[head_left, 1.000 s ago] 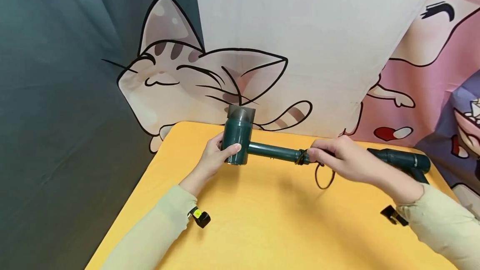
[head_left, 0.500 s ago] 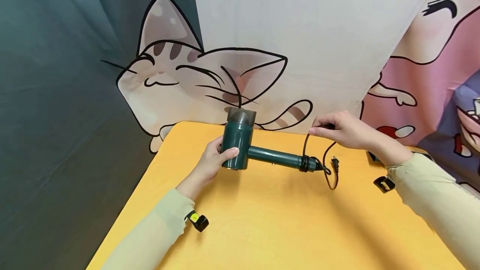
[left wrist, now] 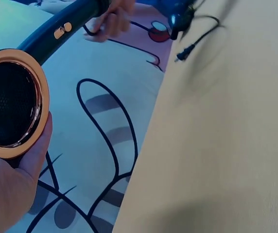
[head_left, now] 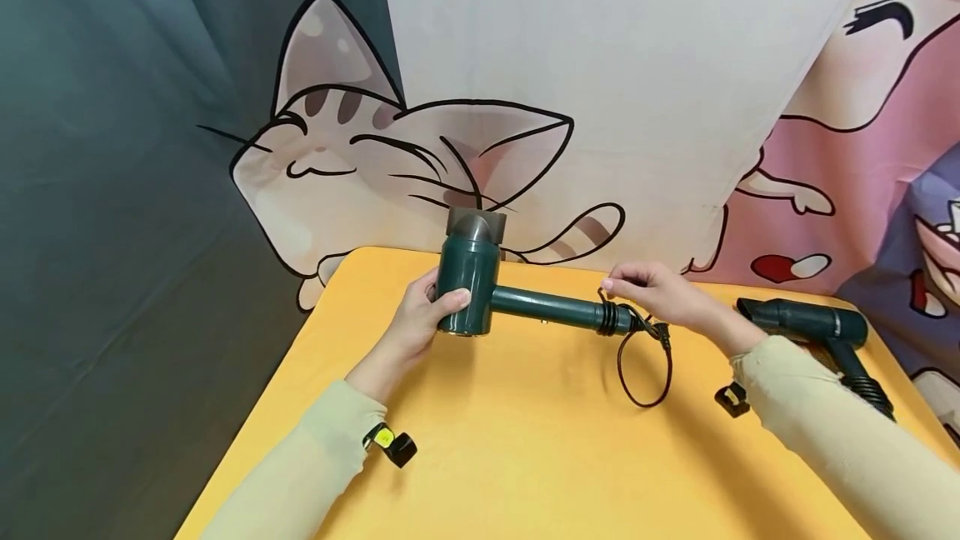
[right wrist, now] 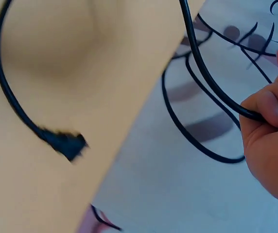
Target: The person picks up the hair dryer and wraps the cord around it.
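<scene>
A dark green hair dryer (head_left: 468,273) is held above the table, its handle pointing right. My left hand (head_left: 420,315) grips the barrel, thumb across its front. In the left wrist view the copper-rimmed rear grille (left wrist: 42,92) and the handle's small buttons (left wrist: 62,30) show. My right hand (head_left: 660,294) pinches the black cord (right wrist: 204,73) just above the handle's end. Several turns of that cord wrap the handle there, and a loop hangs below. The plug (right wrist: 66,144) dangles free in the right wrist view, apart from the fingers.
Another dark hair dryer (head_left: 806,319) lies at the table's right side, cord wound round its handle, partly behind my right sleeve. The yellow table (head_left: 525,440) meets a printed cat backdrop (head_left: 480,148) at the back. A dark grey curtain (head_left: 135,273) hangs left.
My right hand rose from the handle's end with the cord, then came back down and left, close to the handle. The hanging loop has grown larger. My left hand keeps its grip, nearly still.
</scene>
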`<state>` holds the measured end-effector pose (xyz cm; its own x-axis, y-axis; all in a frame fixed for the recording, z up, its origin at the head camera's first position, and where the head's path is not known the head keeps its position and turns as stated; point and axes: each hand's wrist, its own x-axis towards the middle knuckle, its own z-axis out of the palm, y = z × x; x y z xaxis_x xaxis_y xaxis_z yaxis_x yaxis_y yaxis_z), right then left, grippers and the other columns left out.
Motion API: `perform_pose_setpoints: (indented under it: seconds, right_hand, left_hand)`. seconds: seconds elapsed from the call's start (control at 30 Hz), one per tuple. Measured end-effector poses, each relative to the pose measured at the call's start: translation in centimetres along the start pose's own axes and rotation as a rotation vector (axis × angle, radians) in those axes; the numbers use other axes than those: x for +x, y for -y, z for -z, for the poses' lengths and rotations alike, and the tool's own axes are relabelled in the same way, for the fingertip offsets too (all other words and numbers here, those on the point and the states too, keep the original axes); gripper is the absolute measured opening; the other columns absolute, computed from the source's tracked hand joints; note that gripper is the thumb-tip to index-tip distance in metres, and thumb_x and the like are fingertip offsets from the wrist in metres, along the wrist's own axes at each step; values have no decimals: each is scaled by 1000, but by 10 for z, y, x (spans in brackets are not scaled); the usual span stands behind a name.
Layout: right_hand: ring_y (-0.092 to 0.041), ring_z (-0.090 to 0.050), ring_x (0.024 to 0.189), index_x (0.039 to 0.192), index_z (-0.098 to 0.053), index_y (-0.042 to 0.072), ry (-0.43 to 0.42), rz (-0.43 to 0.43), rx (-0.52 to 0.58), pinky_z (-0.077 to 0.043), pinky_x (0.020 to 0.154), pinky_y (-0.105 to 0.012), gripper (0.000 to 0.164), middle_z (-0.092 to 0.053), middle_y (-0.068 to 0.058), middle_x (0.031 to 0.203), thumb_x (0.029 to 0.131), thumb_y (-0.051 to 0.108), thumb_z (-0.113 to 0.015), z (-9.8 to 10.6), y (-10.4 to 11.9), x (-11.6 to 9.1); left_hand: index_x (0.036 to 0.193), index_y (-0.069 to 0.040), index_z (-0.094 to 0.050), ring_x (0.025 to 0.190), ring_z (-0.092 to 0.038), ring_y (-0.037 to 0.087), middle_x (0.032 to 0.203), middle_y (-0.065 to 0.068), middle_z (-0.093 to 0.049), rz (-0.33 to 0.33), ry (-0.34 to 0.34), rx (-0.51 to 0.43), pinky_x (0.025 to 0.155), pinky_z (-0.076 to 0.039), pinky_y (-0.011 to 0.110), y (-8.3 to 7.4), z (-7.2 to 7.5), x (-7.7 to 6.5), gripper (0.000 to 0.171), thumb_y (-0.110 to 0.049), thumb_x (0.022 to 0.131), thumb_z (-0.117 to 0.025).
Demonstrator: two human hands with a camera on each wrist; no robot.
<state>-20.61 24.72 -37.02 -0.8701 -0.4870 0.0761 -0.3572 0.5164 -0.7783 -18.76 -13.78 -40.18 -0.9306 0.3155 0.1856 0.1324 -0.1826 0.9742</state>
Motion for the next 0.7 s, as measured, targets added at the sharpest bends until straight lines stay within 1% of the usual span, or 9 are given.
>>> perform_pose_setpoints:
  seconds: [0.1, 0.17, 0.27, 0.33, 0.37, 0.4, 0.47, 0.6, 0.7]
  right_hand:
    - [-17, -52, 80, 102, -73, 8, 8, -15, 125, -45, 71, -31, 22, -61, -4, 89, 112, 18, -56, -13, -8, -6]
    - [-18, -50, 79, 105, -71, 7, 28, 12, 212, -43, 67, -31, 16, -61, -4, 90, 108, 5, -55, -20, -12, -10]
    - [-14, -40, 66, 106, -68, 6, 42, 47, 285, -35, 57, -28, 21, -51, 0, 78, 101, -4, -51, -31, -16, -18]
    - [-12, -32, 60, 106, -66, 5, 41, 15, 306, -29, 53, -27, 17, -43, 3, 71, 104, 2, -49, -39, -18, -23]
    - [-12, -31, 59, 107, -65, 4, 36, -12, 316, -28, 52, -28, 19, -40, 3, 70, 111, 12, -48, -44, -18, -25]
    - [-11, -30, 58, 107, -64, 3, 32, -46, 329, -27, 52, -28, 28, -39, 3, 69, 115, 23, -46, -48, -18, -27]
    - [-13, -28, 57, 111, -62, 0, 31, -105, 383, -25, 52, -30, 43, -38, 2, 69, 117, 37, -43, -57, -16, -31]
    - [-16, -26, 55, 115, -58, -5, 13, -120, 453, -22, 49, -34, 46, -39, 0, 69, 118, 37, -39, -73, -14, -38]
    - [-13, -29, 53, 116, -60, -3, -19, -100, 412, -23, 47, -32, 43, -41, -1, 67, 119, 33, -36, -83, -10, -43]
  left_hand:
    - [140, 7, -57, 99, -67, 19, 115, 6, -71, 4, -11, -41, 88, -58, 29, 0, -2, 2, 61, -26, 90, -69]
    - [139, 7, -57, 98, -67, 19, 115, 6, -71, 9, -18, -65, 87, -57, 28, 0, -3, 2, 61, -26, 90, -69]
    - [140, 6, -57, 98, -67, 19, 115, 6, -71, 14, -30, -85, 87, -58, 28, 0, -5, 2, 61, -28, 90, -70]
    - [140, 6, -57, 99, -67, 19, 116, 7, -71, 15, -51, -97, 88, -58, 28, 1, -7, 3, 61, -27, 90, -70]
    - [140, 5, -58, 99, -67, 19, 117, 7, -71, 16, -64, -102, 88, -58, 28, 1, -8, 3, 60, -27, 91, -69]
    - [139, 5, -58, 100, -67, 18, 117, 7, -71, 17, -75, -105, 89, -57, 27, 2, -8, 4, 59, -26, 91, -69]
    - [139, 6, -58, 101, -67, 18, 117, 7, -71, 17, -94, -114, 90, -57, 27, 3, -10, 5, 58, -25, 91, -68]
    - [138, 6, -60, 101, -67, 18, 116, 6, -72, 13, -114, -109, 91, -57, 28, 4, -14, 9, 56, -23, 91, -68]
    - [138, 6, -61, 101, -68, 19, 116, 8, -73, 8, -124, -90, 91, -56, 28, 5, -16, 10, 56, -23, 91, -70]
